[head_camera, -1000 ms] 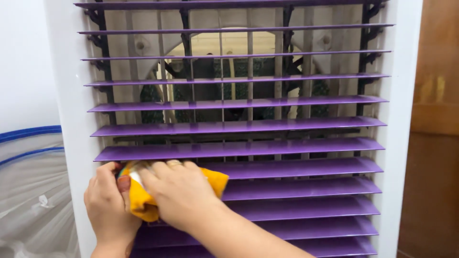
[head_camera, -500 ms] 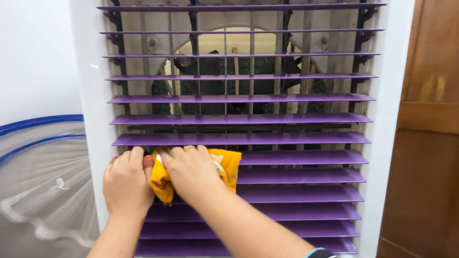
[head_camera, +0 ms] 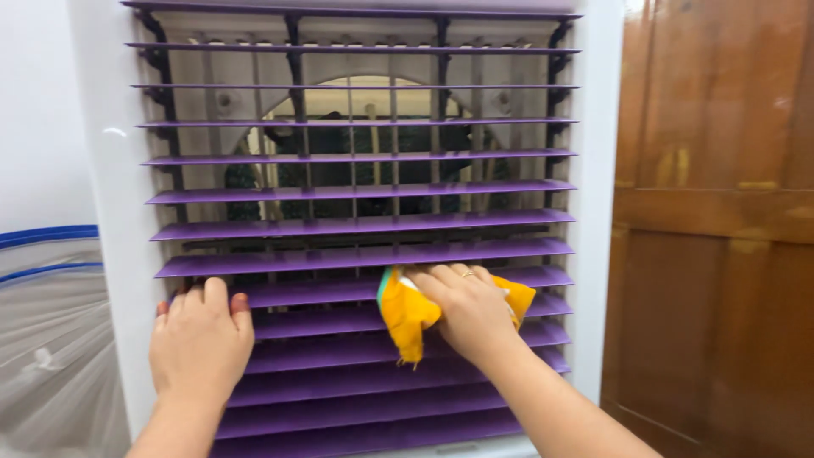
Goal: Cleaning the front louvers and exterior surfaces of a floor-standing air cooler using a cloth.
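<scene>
Right hand [head_camera: 466, 309] clamped yellow cloth [head_camera: 407, 315] on purple slat [head_camera: 339, 254], frame centre; left hand [head_camera: 199, 339] flat, fingers spread. Hard pressing risked snapping slat.

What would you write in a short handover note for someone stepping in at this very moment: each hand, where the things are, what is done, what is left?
Left hand: flat, empty, on the purple plastic louvre slats at the lower left of the white cooler frame.
Right hand: presses a crumpled yellow cloth against the lower slats, right of centre.
Done: cannot tell which slats are already wiped.
Left: likely the slats above and below the cloth.
</scene>
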